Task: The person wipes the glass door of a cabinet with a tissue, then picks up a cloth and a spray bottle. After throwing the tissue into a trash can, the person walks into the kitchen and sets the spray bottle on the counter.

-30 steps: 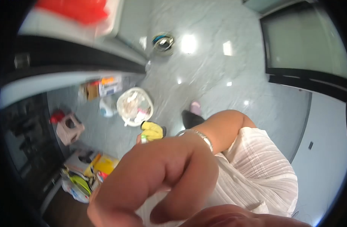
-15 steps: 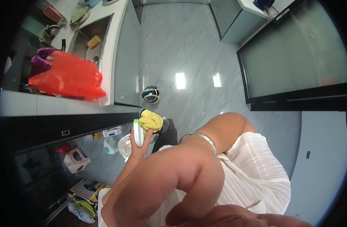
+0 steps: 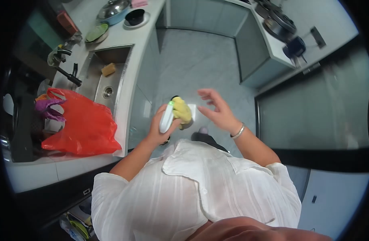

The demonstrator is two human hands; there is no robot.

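My left hand (image 3: 162,127) is closed around a white, slab-like object with a green end (image 3: 167,117), whose exact kind I cannot make out. A bunched yellow cloth (image 3: 182,111) with dark edges sits against it, at my left fingertips. To the right, my right hand (image 3: 221,114) is raised with fingers apart and nothing in it; a silver bangle is on that wrist. Both hands are in front of my white shirt, above the floor.
On the left counter (image 3: 128,40) lies a red plastic bag (image 3: 84,124) beside a steel sink (image 3: 97,86) with a sponge (image 3: 108,69) in it. A black bowl (image 3: 135,17) stands farther back. A pot (image 3: 280,26) is at the far right; a glass door (image 3: 313,96) stands nearer.
I have straightened up and the view has shifted forward. My left hand has risen with the white-and-green object and yellow cloth. My right hand has come into view, open.
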